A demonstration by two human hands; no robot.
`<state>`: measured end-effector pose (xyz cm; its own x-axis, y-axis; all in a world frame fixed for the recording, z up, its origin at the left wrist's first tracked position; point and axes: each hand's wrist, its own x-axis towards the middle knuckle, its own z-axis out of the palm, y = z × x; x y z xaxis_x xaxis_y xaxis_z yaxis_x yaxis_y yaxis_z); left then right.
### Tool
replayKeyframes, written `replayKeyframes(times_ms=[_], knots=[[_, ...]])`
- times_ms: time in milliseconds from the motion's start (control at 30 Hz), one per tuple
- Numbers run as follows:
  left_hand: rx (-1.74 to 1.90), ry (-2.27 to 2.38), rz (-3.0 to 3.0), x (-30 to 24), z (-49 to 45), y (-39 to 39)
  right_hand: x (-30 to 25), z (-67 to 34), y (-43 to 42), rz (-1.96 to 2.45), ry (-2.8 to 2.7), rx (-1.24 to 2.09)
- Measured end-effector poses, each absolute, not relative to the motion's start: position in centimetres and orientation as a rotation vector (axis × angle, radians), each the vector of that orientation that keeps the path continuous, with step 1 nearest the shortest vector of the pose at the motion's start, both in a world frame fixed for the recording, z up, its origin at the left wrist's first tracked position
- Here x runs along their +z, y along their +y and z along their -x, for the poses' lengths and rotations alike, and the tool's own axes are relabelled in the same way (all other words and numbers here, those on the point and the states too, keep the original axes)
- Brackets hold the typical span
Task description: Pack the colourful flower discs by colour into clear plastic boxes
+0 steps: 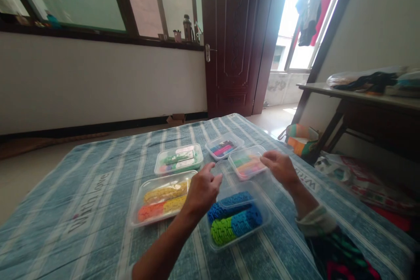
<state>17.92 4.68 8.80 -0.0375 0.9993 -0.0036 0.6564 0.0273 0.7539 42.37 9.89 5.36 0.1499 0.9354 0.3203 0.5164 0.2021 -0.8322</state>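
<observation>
A see-through plastic lid [226, 174] is tilted above an open clear box [239, 241] of braided cord, blue and lime green. My left hand [205, 186] has its fingers bent at the lid's left edge. With thumb and fingertips together, my right hand [281, 168] pinches at the right side, by the rim of a box of pastel pieces [246, 164]; the exact contact is hard to see. Left of my left hand stands a clear box [164, 197] holding yellow and orange cord, partly covered by my forearm.
Farther back on the blue striped cloth [108, 157] are a box with green and pale contents [180, 157] and one with blue and pink contents [225, 146]. A brown door [232, 43] is behind. To the right are a cluttered table [348, 92] and bags [364, 179] on the floor.
</observation>
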Motion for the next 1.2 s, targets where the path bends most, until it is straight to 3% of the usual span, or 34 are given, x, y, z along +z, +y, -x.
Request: replayKeyframes(times_ms=[300,900,1067,1200], knots=[[0.624,1.716,-1.648,7.2,-22.2,13.3,3.1,-44.5,16.9,1.798,-1.474,0.419],[0.617,1.699,-1.511,5.5,-22.2,13.3,5.4,-41.8,14.1,2.178,-1.623,0.228],[0.723,1.666,-1.465,6.1,-21.7,12.4,6.6,-41.7,13.8,2.118,-1.604,0.228],[0.862,1.581,-1.408,6.9,-20.6,11.3,7.1,-43.6,12.6,1.625,-1.285,0.647]])
